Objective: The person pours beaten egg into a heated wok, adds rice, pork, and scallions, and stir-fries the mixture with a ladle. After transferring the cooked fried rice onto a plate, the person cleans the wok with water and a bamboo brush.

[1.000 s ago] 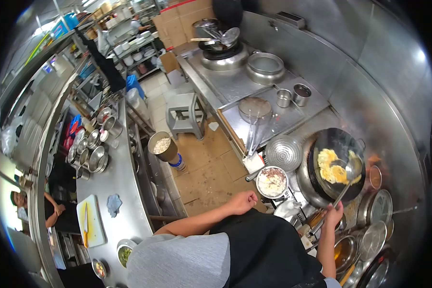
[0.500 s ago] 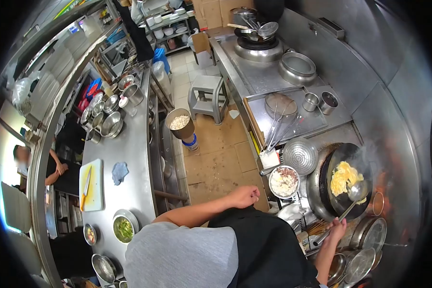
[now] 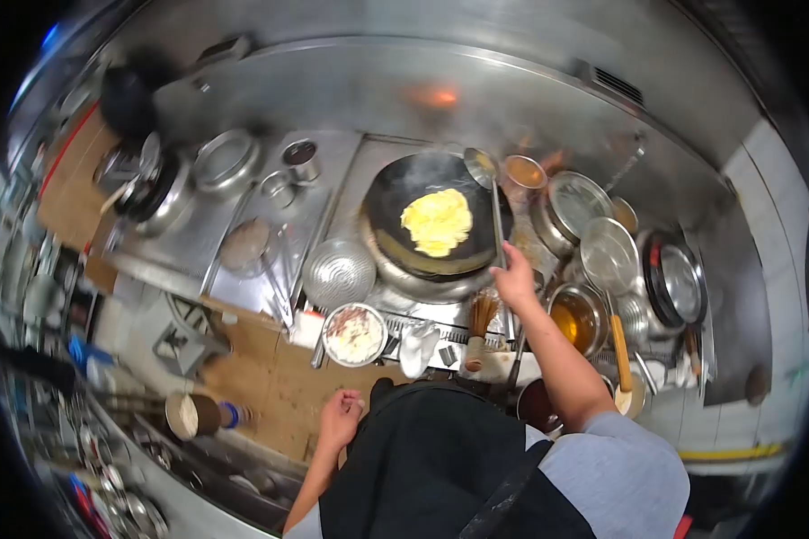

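Note:
My right hand (image 3: 515, 280) is wrapped around the long handle of a metal ladle (image 3: 499, 216). The ladle's bowl is over the far right rim of a black wok (image 3: 391, 198), clear of the egg. Inside the wok lies a yellow, spread-out mass of cooked egg (image 3: 437, 221), with steam rising around it. My left hand (image 3: 342, 416) hangs low beside the black apron, fingers curled in with nothing visible in them. Nearest to it is a bowl of rice topped with reddish-brown bits (image 3: 354, 335), standing at the stove's front edge.
Left of the wok sits a perforated strainer (image 3: 339, 272). A bamboo brush (image 3: 481, 328) and a white cloth (image 3: 418, 349) lie along the front edge. On the right are a pot of yellow oil (image 3: 573, 322) and a mesh skimmer (image 3: 609, 256). A grey stool (image 3: 187, 341) stands on the floor.
The view has swung from the worktable side to face the stove. The ladle's bowl has left the egg for the wok's far right rim. The egg now lies flatter and more gathered.

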`<move>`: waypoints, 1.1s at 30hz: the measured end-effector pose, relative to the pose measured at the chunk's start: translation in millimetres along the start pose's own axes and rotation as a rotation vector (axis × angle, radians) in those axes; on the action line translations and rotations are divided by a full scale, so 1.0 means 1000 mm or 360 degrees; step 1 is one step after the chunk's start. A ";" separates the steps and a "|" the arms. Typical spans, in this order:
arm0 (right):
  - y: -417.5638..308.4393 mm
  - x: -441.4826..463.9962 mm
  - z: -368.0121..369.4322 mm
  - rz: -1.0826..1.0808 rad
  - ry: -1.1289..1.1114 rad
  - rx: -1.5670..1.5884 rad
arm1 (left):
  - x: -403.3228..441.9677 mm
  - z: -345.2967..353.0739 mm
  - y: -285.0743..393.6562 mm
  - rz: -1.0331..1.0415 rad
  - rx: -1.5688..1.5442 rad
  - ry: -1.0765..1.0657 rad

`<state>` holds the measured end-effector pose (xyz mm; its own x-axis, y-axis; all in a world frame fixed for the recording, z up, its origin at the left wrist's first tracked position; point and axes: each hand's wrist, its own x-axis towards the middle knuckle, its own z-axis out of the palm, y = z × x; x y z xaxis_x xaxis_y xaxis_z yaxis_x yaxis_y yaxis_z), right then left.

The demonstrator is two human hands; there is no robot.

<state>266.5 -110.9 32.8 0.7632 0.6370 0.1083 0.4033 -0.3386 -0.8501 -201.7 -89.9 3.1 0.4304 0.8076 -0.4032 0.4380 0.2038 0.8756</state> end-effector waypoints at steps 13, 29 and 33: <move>-0.053 -0.125 -0.055 0.0425 -0.0836 0.0593 | 0.048 0.009 0.113 0.0348 0.0302 -0.0395; -0.049 -0.104 -0.004 0.0216 -0.0667 0.0201 | 0.090 -0.006 0.102 0.0269 0.0391 -0.0752; -0.056 -0.117 -0.040 0.0427 -0.0620 -0.0004 | 0.097 -0.042 0.002 -0.0897 -0.0435 -0.0408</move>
<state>175.2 -194.1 87.9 0.5946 0.7390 -0.3168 0.2195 -0.5282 -0.8202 -192.5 12.5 -23.3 0.3833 0.3869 -0.8387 0.4494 0.7152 0.5353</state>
